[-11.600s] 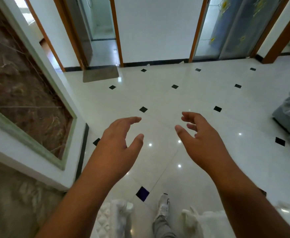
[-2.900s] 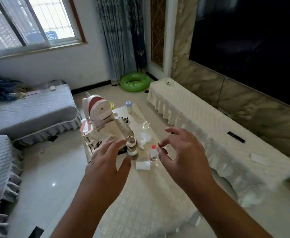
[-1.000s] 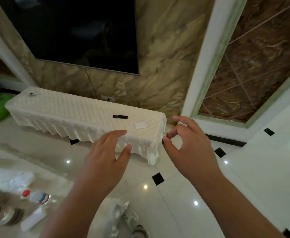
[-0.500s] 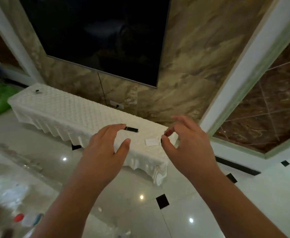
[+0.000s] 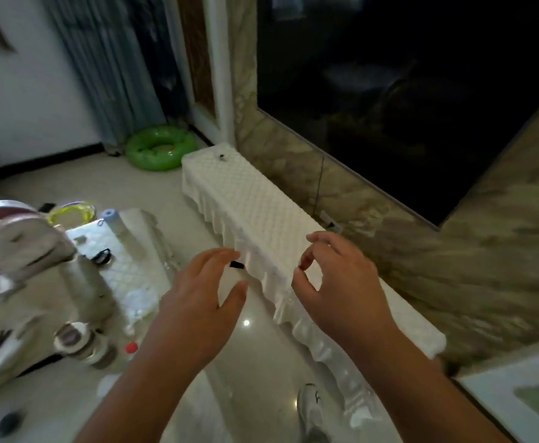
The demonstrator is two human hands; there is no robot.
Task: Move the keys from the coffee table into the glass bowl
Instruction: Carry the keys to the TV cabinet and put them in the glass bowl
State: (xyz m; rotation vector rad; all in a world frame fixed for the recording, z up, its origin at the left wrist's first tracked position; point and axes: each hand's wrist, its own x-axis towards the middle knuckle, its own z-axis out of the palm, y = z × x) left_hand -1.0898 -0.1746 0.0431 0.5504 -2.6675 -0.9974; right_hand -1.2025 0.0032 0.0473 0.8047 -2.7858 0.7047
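Note:
My left hand (image 5: 204,302) and my right hand (image 5: 341,289) hover side by side in mid-air, both with nothing in them and fingers apart. They hang over the floor gap between the coffee table (image 5: 134,276) and a long bench. The table carries a white quilted cover and lies to the left of my left hand. A small dark looped object (image 5: 102,256) rests on that cover; the blur hides whether it is the keys. I cannot make out a glass bowl in this blurred view.
On the table stand a pale backpack (image 5: 22,251), a blue-capped bottle (image 5: 114,222), a red-capped bottle (image 5: 130,348) and a jar (image 5: 73,340). The white-covered bench (image 5: 261,203) runs below a dark TV (image 5: 405,91). A green swim ring (image 5: 161,148) lies on the floor behind.
The view has swung left from the TV wall and bench end back to the coffee table. Both hands keep the same raised pose with nothing in them.

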